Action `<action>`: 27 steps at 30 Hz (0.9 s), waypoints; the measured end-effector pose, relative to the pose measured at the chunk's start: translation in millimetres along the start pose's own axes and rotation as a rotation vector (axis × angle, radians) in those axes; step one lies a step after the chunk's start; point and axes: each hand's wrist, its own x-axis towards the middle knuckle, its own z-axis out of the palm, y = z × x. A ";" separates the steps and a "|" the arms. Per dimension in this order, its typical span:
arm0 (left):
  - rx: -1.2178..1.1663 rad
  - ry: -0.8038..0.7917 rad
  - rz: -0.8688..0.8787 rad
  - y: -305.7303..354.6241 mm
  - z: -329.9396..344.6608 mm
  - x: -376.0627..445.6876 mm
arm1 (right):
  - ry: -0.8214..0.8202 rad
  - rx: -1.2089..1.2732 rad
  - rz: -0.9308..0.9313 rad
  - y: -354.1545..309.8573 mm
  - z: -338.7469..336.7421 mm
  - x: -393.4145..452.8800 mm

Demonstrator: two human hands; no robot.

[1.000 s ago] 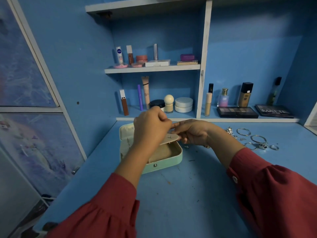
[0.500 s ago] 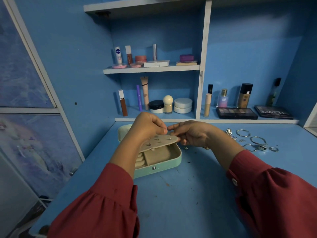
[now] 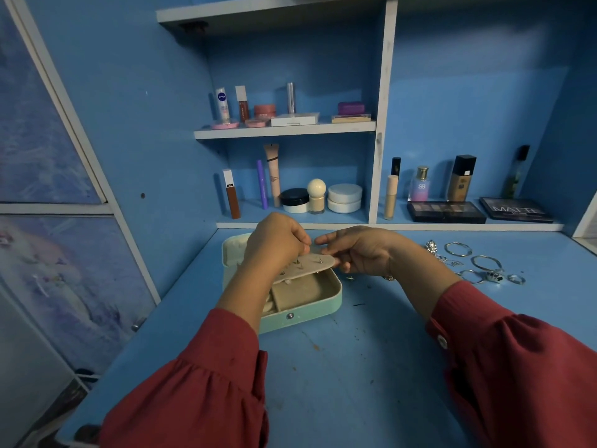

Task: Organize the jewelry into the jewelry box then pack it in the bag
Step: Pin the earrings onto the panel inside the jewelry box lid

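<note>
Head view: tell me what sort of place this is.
Likely a home vanity or dressing table: blue shelves hold cosmetics such as a MATTE palette, and a jewelry box lies open on the table.

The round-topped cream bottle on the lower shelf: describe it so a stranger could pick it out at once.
Start at the lower shelf behind the open jewelry box, left of the white upright divider. There the round-topped cream bottle stands between a black-lidded jar and two stacked white jars. Its ball-shaped cap sets it apart from those flat-lidded neighbours.
</note>
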 end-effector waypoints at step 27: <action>-0.065 -0.008 -0.001 0.6 -3.0 -2.4 | -0.005 -0.006 -0.001 -0.3 0.6 -0.6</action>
